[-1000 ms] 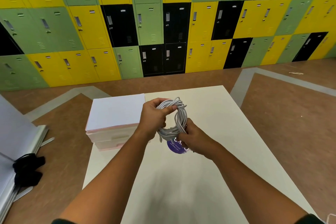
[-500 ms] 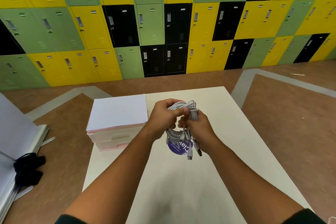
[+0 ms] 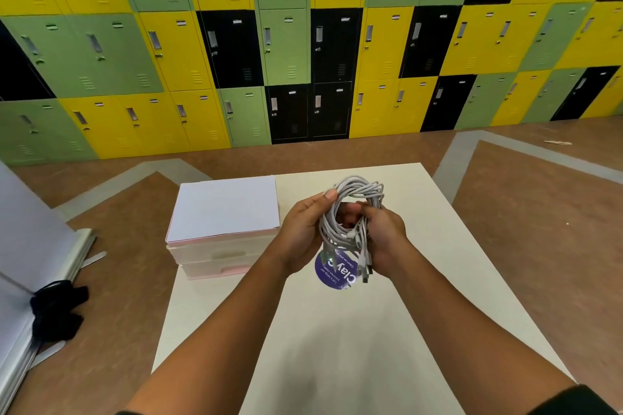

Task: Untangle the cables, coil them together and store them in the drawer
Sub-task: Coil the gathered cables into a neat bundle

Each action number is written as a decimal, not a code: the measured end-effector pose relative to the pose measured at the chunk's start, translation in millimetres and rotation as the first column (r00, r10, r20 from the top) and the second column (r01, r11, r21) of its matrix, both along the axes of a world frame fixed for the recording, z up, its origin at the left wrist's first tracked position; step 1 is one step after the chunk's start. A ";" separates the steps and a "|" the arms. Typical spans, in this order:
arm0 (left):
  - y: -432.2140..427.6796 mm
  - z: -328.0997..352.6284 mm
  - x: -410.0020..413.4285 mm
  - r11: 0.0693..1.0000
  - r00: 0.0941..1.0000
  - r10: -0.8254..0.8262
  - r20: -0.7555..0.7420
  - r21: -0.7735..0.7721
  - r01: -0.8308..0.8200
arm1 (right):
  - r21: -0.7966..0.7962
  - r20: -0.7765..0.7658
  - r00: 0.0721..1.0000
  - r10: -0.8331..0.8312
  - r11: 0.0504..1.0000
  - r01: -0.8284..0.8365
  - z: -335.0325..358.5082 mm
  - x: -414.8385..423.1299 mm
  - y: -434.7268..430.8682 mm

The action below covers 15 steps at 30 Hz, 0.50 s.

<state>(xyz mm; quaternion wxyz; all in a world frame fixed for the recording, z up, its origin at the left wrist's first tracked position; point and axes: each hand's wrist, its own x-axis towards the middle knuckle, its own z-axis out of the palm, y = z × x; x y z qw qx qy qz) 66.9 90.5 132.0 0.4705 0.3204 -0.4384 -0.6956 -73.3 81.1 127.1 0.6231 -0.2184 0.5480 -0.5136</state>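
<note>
A coil of grey-white cables hangs upright above the white table, held between both hands. My left hand cups the coil's left side, its fingertips on the upper loop. My right hand grips the coil's right side, the thumb reaching through the loop. Several plug ends dangle below the coil near my right palm. The small drawer unit, pale with pink trim and a white top, stands on the table's left part, its drawers closed.
A round purple sticker lies on the table under the coil. Yellow, green and black lockers fill the far wall. White boards and a black cloth lie on the brown floor at the left.
The coil has turned more upright and open. My left hand went from a closed grasp over its top to cupping its side; my right hand moved up and put its thumb through the loop.
</note>
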 end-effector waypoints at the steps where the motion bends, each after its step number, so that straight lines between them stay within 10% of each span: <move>1: 0.3 -1.0 -1.4 1.000 0.999 0.025 0.039 -0.009 -0.024 | 0.010 0.002 1.000 -0.005 1.000 0.005 0.4 0.7 0.0; 15: -6.4 -5.4 -3.6 0.958 0.913 0.281 0.295 -0.138 -0.251 | -0.097 -0.021 1.000 -0.015 0.995 0.013 18.2 5.0 -0.3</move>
